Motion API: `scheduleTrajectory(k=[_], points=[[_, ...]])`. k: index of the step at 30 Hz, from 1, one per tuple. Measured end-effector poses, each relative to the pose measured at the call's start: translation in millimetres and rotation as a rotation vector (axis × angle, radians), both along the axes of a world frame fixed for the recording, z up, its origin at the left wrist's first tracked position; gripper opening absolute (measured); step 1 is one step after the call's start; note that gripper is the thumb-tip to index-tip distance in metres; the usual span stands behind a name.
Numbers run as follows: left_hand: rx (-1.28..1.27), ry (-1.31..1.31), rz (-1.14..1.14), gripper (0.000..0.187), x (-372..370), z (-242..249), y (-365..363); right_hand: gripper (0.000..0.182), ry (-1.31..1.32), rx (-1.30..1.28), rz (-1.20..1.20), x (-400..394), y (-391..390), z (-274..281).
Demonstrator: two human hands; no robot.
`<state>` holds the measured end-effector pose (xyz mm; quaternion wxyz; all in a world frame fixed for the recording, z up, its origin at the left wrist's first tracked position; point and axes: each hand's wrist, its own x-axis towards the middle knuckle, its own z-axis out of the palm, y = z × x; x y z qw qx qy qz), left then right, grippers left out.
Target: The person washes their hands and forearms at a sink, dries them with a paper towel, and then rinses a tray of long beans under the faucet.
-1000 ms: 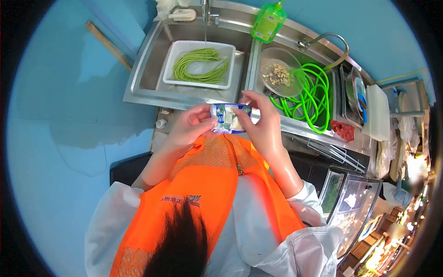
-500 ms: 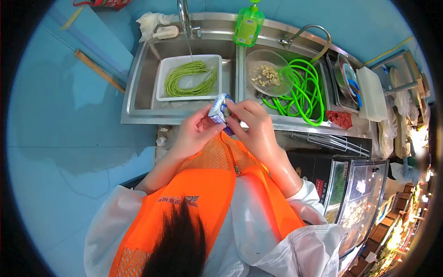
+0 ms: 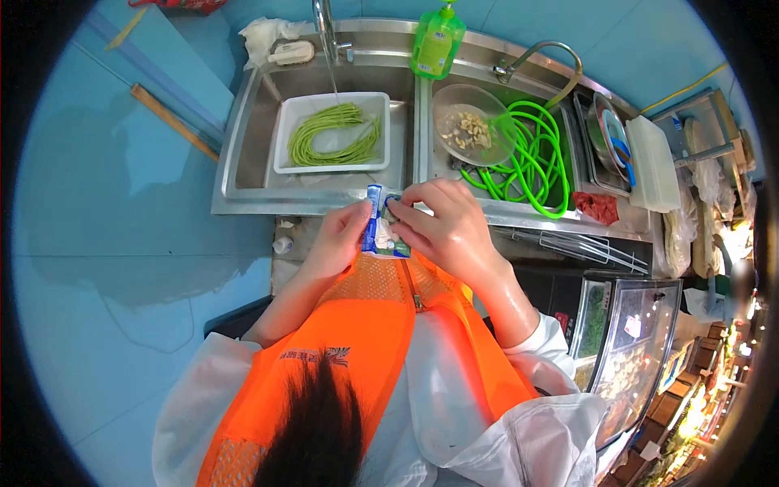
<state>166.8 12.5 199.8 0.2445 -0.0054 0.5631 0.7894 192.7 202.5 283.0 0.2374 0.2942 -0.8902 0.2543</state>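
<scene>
Between my hands, just over the sink's front edge, is a small blue and white packet [image 3: 378,230] with a green part at its lower right. My left hand [image 3: 338,237] pinches the packet's left side. On its right side, the bent fingers of my right hand [image 3: 443,219] grip the packet near the top. Beyond them, long green beans [image 3: 329,138] lie curled in a white tray [image 3: 383,154] in the left basin, under a thin stream from the faucet [image 3: 324,32]. A clear bowl [image 3: 449,101] with pale pieces in water sits in the right basin.
A coiled green hose [image 3: 560,170] fills part of the right basin. A green soap bottle [image 3: 436,45] stands behind the divider. Stacked metal trays and a bowl [image 3: 600,134], a white board [image 3: 654,166] and a red cloth [image 3: 596,207] are at the right.
The packet has come down toward my body and turned more upright, showing more of its blue and green printing. Both hands have moved slightly with it, still holding it.
</scene>
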Motion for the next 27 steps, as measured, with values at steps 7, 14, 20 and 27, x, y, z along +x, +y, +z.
scheduleTrajectory(k=[7,14,20,27], points=[[0.007,0.001,0.015,0.031,7.9,-4.4,6.8,0.023,0.028,-0.012,-0.059,6.0,-3.7,-11.2],[0.008,-0.003,0.031,0.031,12.5,-7.6,10.3,0.016,-0.083,-0.239,-0.104,7.8,5.5,-5.2],[0.002,-0.009,0.042,0.031,16.9,-7.8,5.9,0.008,-0.11,-0.212,-0.331,5.7,28.5,9.9],[0.004,-0.016,0.053,0.031,17.6,-10.2,7.4,0.012,-0.278,-0.834,-0.297,13.8,-0.9,8.3]])
